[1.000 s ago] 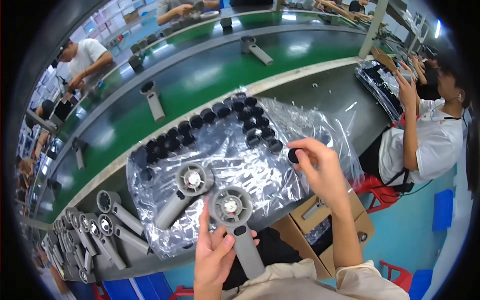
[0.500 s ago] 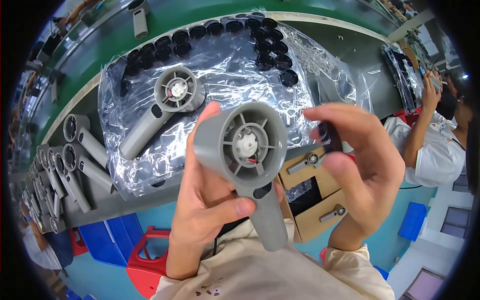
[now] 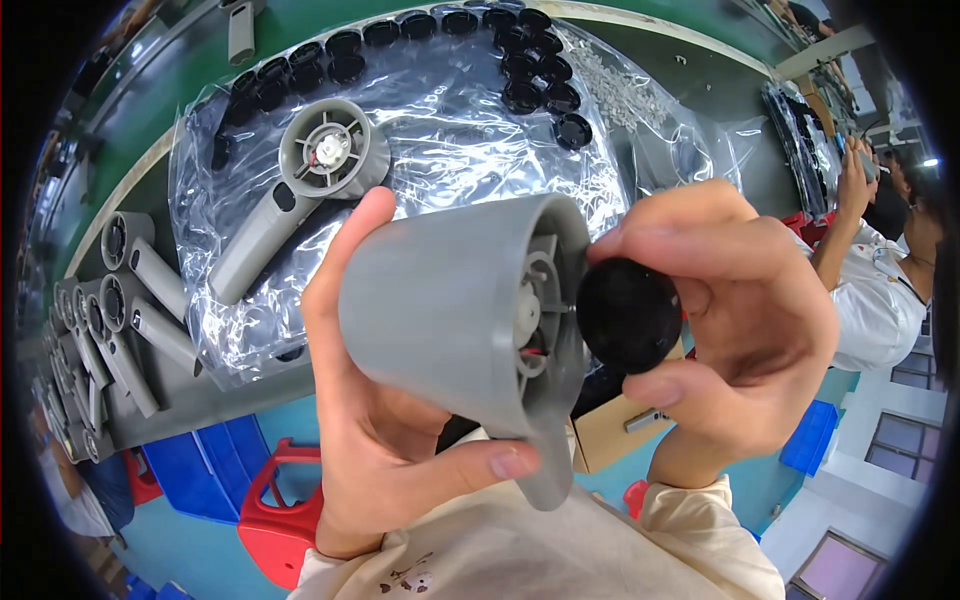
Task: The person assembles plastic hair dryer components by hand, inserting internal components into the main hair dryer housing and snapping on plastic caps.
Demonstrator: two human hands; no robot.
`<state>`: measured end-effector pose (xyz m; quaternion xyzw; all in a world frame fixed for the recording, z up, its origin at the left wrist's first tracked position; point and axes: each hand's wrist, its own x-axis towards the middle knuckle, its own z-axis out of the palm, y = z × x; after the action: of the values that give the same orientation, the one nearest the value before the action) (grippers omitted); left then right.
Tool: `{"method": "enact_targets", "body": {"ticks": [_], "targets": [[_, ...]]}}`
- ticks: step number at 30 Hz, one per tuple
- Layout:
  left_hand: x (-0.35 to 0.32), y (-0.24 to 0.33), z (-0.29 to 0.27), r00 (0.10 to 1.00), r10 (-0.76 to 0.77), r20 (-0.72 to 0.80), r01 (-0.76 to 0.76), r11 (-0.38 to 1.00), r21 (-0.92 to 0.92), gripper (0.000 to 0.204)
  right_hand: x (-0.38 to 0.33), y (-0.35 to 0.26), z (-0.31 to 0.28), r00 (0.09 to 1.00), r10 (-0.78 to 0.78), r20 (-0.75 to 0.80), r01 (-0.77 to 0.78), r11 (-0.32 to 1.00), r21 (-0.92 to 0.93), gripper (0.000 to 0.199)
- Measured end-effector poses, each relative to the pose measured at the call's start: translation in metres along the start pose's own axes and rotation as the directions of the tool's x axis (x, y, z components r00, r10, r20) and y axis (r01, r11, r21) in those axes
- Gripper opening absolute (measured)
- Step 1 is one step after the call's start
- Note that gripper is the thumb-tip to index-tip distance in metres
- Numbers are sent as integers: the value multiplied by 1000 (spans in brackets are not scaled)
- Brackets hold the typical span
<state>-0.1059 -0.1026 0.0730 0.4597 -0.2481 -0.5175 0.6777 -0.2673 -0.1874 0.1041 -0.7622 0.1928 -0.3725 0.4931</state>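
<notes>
My left hand (image 3: 385, 440) grips a grey hair-dryer-shaped housing (image 3: 455, 310) close to the camera, with its open round end turned to the right. Inside that end I see a white hub and thin wires. My right hand (image 3: 735, 320) pinches a round black cap (image 3: 628, 315) between thumb and fingers, right at the housing's open end. Whether the cap touches the rim I cannot tell. A second grey housing (image 3: 300, 185) lies on a clear plastic sheet (image 3: 450, 120) on the bench behind.
Several black caps (image 3: 520, 60) sit in rows on the plastic sheet. Several more grey housings (image 3: 120, 300) lie at the bench's left end. A seated person in a white shirt (image 3: 880, 290) works at the right. A red stool (image 3: 275, 510) and cardboard boxes (image 3: 620, 430) are below.
I have raised the housing closer to the camera and turned its open end from facing me to facing right. My right hand has brought the black cap up to that end.
</notes>
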Motion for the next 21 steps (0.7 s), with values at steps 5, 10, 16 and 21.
{"method": "enact_targets", "body": {"ticks": [5,10,16,21], "targets": [[0,-1,1,1000,0,20,0,1000,-12,126,4,-3,-1,996,-71,53,78,988,-130,55],[1,-9,-10,998,28,56,-25,998,-53,126,7,-6,-1,992,-100,81,115,970,-215,53],[5,-19,-22,945,203,256,-175,976,-126,126,7,-3,-5,985,-104,134,140,946,-293,51],[0,-1,-8,994,-69,90,82,985,-152,125,9,-1,-3,986,-115,120,140,962,-234,51]]}}
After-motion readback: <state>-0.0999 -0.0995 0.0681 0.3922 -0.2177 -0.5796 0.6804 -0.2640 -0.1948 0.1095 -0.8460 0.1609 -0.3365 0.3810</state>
